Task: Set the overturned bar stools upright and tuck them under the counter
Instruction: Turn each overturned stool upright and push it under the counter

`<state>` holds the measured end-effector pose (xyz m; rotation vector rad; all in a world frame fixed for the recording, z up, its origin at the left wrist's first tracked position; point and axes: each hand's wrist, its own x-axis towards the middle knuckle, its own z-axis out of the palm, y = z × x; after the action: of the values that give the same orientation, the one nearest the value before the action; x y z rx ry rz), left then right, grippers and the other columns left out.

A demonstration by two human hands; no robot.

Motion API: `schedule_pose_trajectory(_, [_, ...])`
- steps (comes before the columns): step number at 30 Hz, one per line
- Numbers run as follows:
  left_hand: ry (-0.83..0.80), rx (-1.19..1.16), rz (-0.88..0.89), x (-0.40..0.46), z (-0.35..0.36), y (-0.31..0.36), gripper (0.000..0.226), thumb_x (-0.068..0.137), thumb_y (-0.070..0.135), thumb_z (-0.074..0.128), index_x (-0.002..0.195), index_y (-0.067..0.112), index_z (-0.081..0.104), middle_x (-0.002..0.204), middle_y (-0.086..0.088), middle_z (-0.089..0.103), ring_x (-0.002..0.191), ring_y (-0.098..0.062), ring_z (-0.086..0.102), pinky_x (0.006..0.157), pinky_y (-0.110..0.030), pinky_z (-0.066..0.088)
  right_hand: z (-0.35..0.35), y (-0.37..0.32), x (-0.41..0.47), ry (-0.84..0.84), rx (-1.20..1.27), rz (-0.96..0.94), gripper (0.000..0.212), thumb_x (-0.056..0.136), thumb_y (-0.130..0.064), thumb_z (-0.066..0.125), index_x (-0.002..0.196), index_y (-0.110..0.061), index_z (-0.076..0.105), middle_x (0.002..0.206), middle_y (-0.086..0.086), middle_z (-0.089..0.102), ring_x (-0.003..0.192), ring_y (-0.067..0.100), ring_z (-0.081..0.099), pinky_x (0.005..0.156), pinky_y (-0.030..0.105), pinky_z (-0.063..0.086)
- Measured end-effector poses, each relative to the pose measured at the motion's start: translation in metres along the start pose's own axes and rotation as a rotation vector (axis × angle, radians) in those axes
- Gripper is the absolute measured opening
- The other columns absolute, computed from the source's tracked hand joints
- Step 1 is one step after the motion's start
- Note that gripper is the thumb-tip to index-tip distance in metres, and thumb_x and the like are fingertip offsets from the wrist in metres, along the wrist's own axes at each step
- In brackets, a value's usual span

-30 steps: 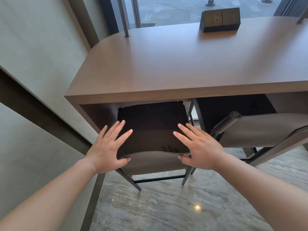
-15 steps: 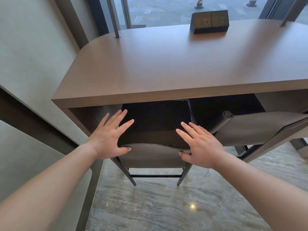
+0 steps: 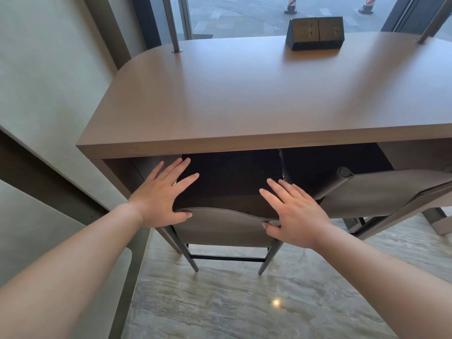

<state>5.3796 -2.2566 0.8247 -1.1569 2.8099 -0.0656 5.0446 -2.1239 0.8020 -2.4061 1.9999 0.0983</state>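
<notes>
Pressing stool backrest btwn flat open hands, L & R; seat seemingly under counter.

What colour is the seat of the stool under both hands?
The seat is black, with a grey-brown backrest; the head view shows it.

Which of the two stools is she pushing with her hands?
The left stool, standing upright, both hands flat on its low backrest. The right stool sits untouched and tilted beside it.

Two stools side by side under the counter.
</notes>
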Motion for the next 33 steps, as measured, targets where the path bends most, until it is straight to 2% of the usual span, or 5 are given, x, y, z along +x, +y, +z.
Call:
schedule_pose_trajectory(10, [-0.003,-0.044,0.023,-0.002,0.01,-0.013,0.095,0.079,0.079,0.037,0.152,0.045,-0.015,0.162,0.005,-0.028,0.147,-0.013,-0.027,0.121,-0.045,-0.011,-0.001,-0.008,0.008,0.035,-0.049,-0.009,0.082,0.083,-0.068,0.041,0.151,-0.023,0.034,0.159,0.009,0.031,0.144,0.029,0.032,0.116,0.043,0.022])
schedule_pose_trajectory(16, [0.045,-0.044,0.001,-0.005,0.014,-0.013,0.095,0.079,0.079,0.036,0.149,0.047,-0.021,0.159,0.006,-0.033,0.147,-0.015,-0.028,0.121,-0.048,-0.01,0.004,-0.006,0.013,0.164,-0.032,-0.044,0.083,0.082,-0.069,0.046,0.148,-0.02,0.036,0.16,0.012,0.026,0.148,0.029,0.022,0.119,0.051,0.018])
schedule_pose_trajectory(20, [0.077,-0.029,-0.01,-0.004,0.016,-0.016,0.094,0.081,0.078,0.036,0.152,0.044,-0.016,0.159,0.006,-0.032,0.149,-0.017,-0.025,0.121,-0.047,-0.011,0.003,0.001,0.027,0.181,-0.056,-0.084,0.084,0.083,-0.07,0.045,0.149,-0.02,0.035,0.162,0.013,0.021,0.15,0.03,0.016,0.119,0.055,0.015])
schedule_pose_trajectory(28, [0.108,0.007,-0.052,-0.003,0.018,-0.016,0.096,0.08,0.076,0.041,0.156,0.037,-0.003,0.165,-0.003,-0.01,0.152,-0.021,-0.014,0.121,-0.046,-0.005,0.003,0.013,0.046,0.2,-0.062,-0.133,0.084,0.083,-0.07,0.044,0.15,-0.02,0.035,0.162,0.012,0.019,0.15,0.029,0.014,0.12,0.054,0.013])
schedule_pose_trajectory(33, [0.123,0.0,-0.068,-0.002,0.014,-0.012,0.093,0.079,0.073,0.043,0.157,0.03,0.015,0.166,-0.009,0.004,0.153,-0.025,-0.002,0.121,-0.048,0.002,0.004,0.016,0.048,0.224,-0.043,-0.142,0.083,0.082,-0.07,0.044,0.148,-0.02,0.036,0.16,0.013,0.024,0.149,0.03,0.018,0.119,0.055,0.015])
